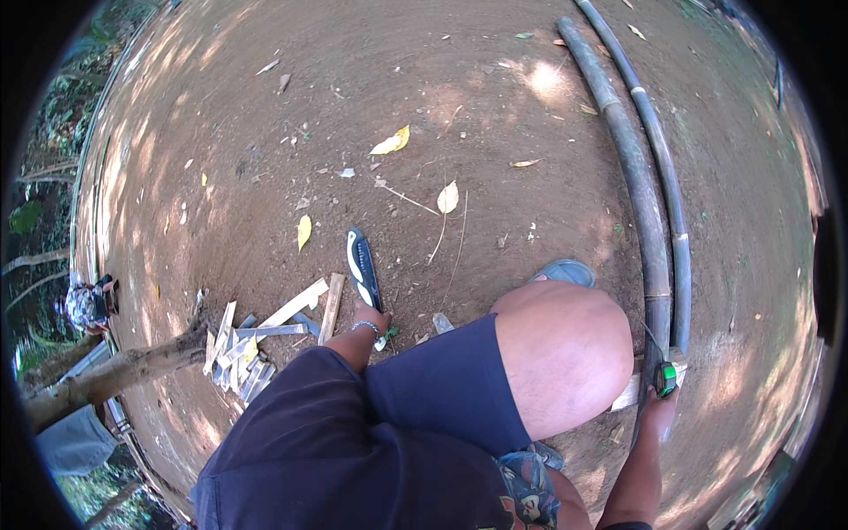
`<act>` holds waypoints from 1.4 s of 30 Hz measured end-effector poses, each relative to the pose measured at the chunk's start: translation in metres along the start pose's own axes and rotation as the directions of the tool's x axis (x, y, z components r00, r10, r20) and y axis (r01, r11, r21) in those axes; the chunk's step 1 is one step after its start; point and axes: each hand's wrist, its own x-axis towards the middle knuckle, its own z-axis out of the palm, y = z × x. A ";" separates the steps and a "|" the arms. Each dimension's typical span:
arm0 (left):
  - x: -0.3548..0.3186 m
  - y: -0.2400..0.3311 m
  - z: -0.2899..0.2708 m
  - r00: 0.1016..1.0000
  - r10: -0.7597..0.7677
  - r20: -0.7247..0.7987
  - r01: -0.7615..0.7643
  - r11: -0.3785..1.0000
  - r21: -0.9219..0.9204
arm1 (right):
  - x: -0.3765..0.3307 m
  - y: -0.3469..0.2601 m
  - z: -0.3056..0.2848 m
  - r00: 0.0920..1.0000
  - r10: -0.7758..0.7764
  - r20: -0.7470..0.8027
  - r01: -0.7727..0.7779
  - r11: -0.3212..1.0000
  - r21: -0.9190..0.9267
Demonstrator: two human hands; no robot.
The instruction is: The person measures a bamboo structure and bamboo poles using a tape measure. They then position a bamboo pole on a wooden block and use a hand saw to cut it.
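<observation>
My left hand point(372, 316) reaches down between my legs and closes on the handle of a blue and white tool point(362, 267) that lies on the dirt, pointing away from me. My right hand point(661, 408) is out to the right, gripping a small green and black tape measure point(665, 378) against a pale wooden piece point(626, 394) beside two long dark pipes point(651, 221). My bent right knee point(563, 353) fills the middle, with a grey sandal point(565, 270) beyond it.
A heap of split bamboo strips point(256, 340) lies left of my left hand, next to a thick branch point(106, 375). Dry leaves point(392, 141) are scattered over the bare earth. Greenery and a small object point(88, 303) sit at the far left edge.
</observation>
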 end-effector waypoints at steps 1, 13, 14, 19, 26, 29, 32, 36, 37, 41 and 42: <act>0.004 0.004 0.000 0.997 -0.059 0.042 0.060 0.998 -0.001 | 0.001 0.001 0.003 1.000 -0.005 0.006 0.005 1.000 -0.007; 0.058 -0.009 0.010 0.996 0.030 0.082 -0.040 0.991 0.126 | -0.002 -0.011 -0.006 0.981 0.169 0.094 -0.171 0.985 0.008; 0.049 -0.006 0.007 0.999 0.036 0.000 -0.036 0.999 -0.019 | -0.002 -0.013 -0.007 0.985 0.153 0.079 -0.155 0.988 0.026; 0.011 0.047 -0.022 0.913 0.350 -0.208 -0.365 0.930 -0.041 | -0.004 -0.016 -0.011 0.985 0.164 0.054 -0.167 0.984 0.063; -0.039 0.237 -0.092 0.497 0.836 0.231 -0.866 0.492 0.083 | -0.003 -0.004 -0.017 0.993 0.070 0.094 -0.073 0.997 0.032; -0.092 0.320 -0.116 0.173 0.876 0.451 -0.899 -0.047 0.436 | -0.002 -0.001 -0.017 0.990 0.081 0.116 -0.089 0.994 0.067; -0.148 0.389 -0.097 -0.046 0.740 0.671 -0.821 -0.411 0.397 | -0.003 0.001 -0.016 0.992 0.079 0.097 -0.087 0.993 0.077; -0.219 0.442 -0.019 -0.302 0.506 0.808 -0.658 -0.724 0.207 | -0.002 0.005 -0.013 0.992 0.063 0.113 -0.075 0.992 0.105; -0.235 0.449 0.004 -0.334 0.403 0.852 -0.608 -0.783 0.132 | -0.002 0.006 -0.012 0.991 0.064 0.120 -0.075 0.993 0.093; -0.290 0.451 0.110 -0.350 -0.002 0.937 -0.330 -0.936 -0.125 | 0.000 0.006 -0.009 0.995 0.070 0.064 -0.076 0.993 0.086; -0.299 0.445 0.134 -0.344 -0.078 0.936 -0.284 -0.941 -0.183 | 0.000 0.007 -0.009 0.995 0.074 0.073 -0.080 0.993 0.092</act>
